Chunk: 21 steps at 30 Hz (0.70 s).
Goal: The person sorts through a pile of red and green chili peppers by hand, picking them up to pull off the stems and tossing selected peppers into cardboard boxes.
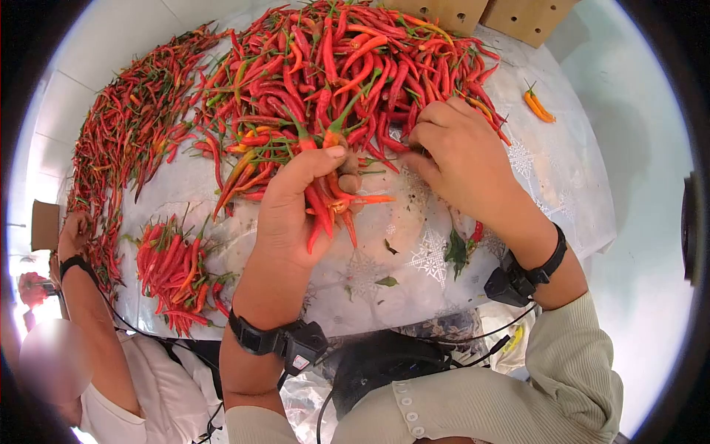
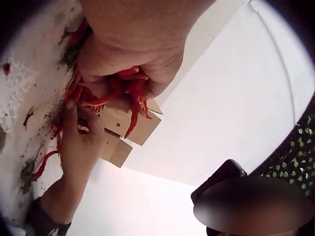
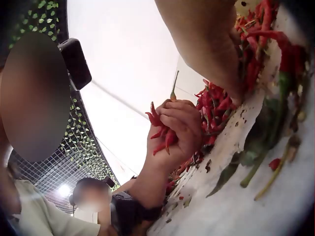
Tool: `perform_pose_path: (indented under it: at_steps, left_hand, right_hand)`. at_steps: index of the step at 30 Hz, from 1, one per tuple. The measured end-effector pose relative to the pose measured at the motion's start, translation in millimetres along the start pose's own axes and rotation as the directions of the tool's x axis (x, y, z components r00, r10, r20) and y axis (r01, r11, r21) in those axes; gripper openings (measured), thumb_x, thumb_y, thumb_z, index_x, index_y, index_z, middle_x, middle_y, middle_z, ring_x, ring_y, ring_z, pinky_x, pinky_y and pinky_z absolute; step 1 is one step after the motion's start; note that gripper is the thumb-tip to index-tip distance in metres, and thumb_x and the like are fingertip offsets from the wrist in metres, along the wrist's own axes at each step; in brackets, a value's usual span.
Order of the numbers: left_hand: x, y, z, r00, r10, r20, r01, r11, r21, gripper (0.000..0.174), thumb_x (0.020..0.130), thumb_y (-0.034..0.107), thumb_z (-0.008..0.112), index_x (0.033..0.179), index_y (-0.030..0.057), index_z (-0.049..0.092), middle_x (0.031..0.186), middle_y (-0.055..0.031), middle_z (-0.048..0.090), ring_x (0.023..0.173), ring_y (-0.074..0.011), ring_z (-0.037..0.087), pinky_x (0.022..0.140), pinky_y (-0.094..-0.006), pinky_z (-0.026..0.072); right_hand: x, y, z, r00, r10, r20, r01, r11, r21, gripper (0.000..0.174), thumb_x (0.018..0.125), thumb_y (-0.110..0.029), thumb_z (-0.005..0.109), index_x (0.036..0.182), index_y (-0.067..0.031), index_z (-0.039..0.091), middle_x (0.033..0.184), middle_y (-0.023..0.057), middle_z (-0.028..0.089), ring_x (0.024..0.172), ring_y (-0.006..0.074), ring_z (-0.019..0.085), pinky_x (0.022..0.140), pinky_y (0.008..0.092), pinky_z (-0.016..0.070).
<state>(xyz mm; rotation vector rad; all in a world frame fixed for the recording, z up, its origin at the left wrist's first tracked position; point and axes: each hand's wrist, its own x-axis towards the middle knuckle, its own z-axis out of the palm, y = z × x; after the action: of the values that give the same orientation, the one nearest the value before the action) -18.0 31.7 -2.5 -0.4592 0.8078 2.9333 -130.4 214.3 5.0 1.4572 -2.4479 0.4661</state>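
In the head view my left hand (image 1: 285, 203) grips a small bunch of red chili peppers (image 1: 318, 211). Green stems stick up past the thumb, and tips hang out below the palm. The same bunch of chilies (image 3: 165, 133) shows in the right wrist view. My right hand (image 1: 470, 159) is at the near right edge of a big heap of red chilies (image 1: 347, 63), its fingers bent down among them. From the left wrist view, the right hand (image 2: 81, 152) reaches in at the heap's side; I cannot tell whether it pinches a chili.
A second chili heap (image 1: 133, 122) spreads along the left, where another person's hand (image 1: 72, 235) rests. A smaller pile of chilies (image 1: 174, 266) lies nearer. Orange chilies (image 1: 538, 107), a green leaf (image 1: 457, 251) and cardboard boxes (image 1: 521, 18) are on the white tablecloth (image 1: 580, 185).
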Motion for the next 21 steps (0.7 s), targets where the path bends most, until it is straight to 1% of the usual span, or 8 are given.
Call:
perform_pose_path:
  at_steps: [2,6,9,12,15,16,19,21]
  left_hand:
    - [2.4,-2.1,-3.1,0.999,0.001,0.036,-0.002,1.0,0.027,0.013,0.078,0.008,0.064,0.089,0.0029,0.058,0.078,-0.0063,0.062,0.065,-0.0143,0.06,0.057,-0.0278,0.0495]
    - [-0.2,-8.2,6.8,0.993,0.094,-0.078,-0.072,0.967,0.245,0.021,0.083,0.009,0.058,0.104,0.0054,0.054,0.082,-0.0014,0.054,0.064,-0.0105,0.051,0.058,-0.0262,0.043]
    - [1.2,-9.5,3.9,0.99,0.136,-0.035,-0.126,0.972,0.201,0.021,0.081,0.006,0.061,0.101,0.0049,0.055,0.083,-0.003,0.057,0.066,-0.0117,0.054,0.06,-0.0266,0.046]
    - [1.9,-9.4,6.3,0.979,0.202,0.005,-0.201,0.97,0.138,0.023,0.077,0.001,0.067,0.098,0.0026,0.057,0.085,-0.0075,0.063,0.07,-0.0141,0.062,0.064,-0.0273,0.0521]
    - [-2.9,-11.9,15.6,0.961,0.276,0.034,-0.276,0.936,0.217,0.028,0.076,-0.001,0.068,0.1,0.003,0.055,0.089,-0.0081,0.063,0.075,-0.0148,0.062,0.067,-0.0276,0.0521]
    - [-3.1,-12.7,17.5,0.953,0.297,0.062,-0.304,0.923,0.238,0.029,0.075,-0.002,0.068,0.1,0.003,0.055,0.09,-0.0082,0.063,0.076,-0.015,0.062,0.068,-0.0277,0.052]
    - [-2.2,-11.5,18.0,0.951,0.303,0.067,-0.309,0.907,0.287,0.031,0.073,-0.004,0.069,0.099,0.0036,0.053,0.091,-0.0079,0.063,0.08,-0.0149,0.061,0.071,-0.0281,0.0512]
    - [-2.0,-12.1,17.8,0.953,0.298,0.052,-0.3,0.907,0.297,0.031,0.073,-0.004,0.07,0.097,0.004,0.053,0.092,-0.0077,0.062,0.082,-0.0148,0.061,0.073,-0.0284,0.0504]
  right_hand:
    - [-0.2,-0.9,1.1,1.0,-0.02,0.003,0.02,1.0,0.014,0.019,0.067,-0.013,0.069,0.081,-0.0032,0.06,0.082,0.0082,0.054,0.083,0.0268,0.052,0.074,0.0366,0.0441]
    - [-0.9,2.6,6.1,0.997,-0.01,-0.07,0.018,0.994,0.112,0.018,0.068,-0.015,0.069,0.078,-0.0038,0.06,0.079,0.0085,0.054,0.076,0.0268,0.053,0.07,0.0362,0.0448]
    - [2.1,-3.0,4.8,0.98,0.177,-0.087,-0.121,0.888,0.444,0.016,0.076,-0.014,0.067,0.085,-0.0022,0.06,0.082,0.0056,0.058,0.073,0.0206,0.056,0.065,0.0317,0.0456]
    - [1.6,-9.0,0.6,0.937,0.289,0.195,-0.31,0.434,0.846,0.017,0.085,-0.014,0.061,0.095,-0.0004,0.058,0.086,0.0025,0.06,0.074,0.0115,0.058,0.064,0.0254,0.0455]
    - [-0.9,-17.6,7.4,0.961,0.141,0.236,-0.262,0.21,0.942,0.019,0.089,-0.013,0.058,0.103,0.0008,0.056,0.086,0.0003,0.06,0.079,0.0056,0.056,0.066,0.0212,0.045]
    - [-0.7,-22.4,6.4,0.952,0.177,0.249,-0.278,0.163,0.947,0.021,0.088,-0.012,0.059,0.103,0.0012,0.055,0.083,0.0011,0.06,0.078,0.0062,0.056,0.066,0.021,0.0454]
    - [-1.7,-23.2,3.7,0.972,0.164,0.168,-0.211,0.298,0.931,0.019,0.086,-0.011,0.062,0.101,-0.0008,0.056,0.081,0.0003,0.06,0.075,0.0055,0.055,0.064,0.0207,0.0447]
    - [-3.0,-22.8,3.1,0.972,0.166,0.169,-0.215,0.324,0.921,0.018,0.085,-0.011,0.064,0.099,-0.002,0.057,0.081,-0.0003,0.059,0.073,0.005,0.054,0.063,0.0206,0.0441]
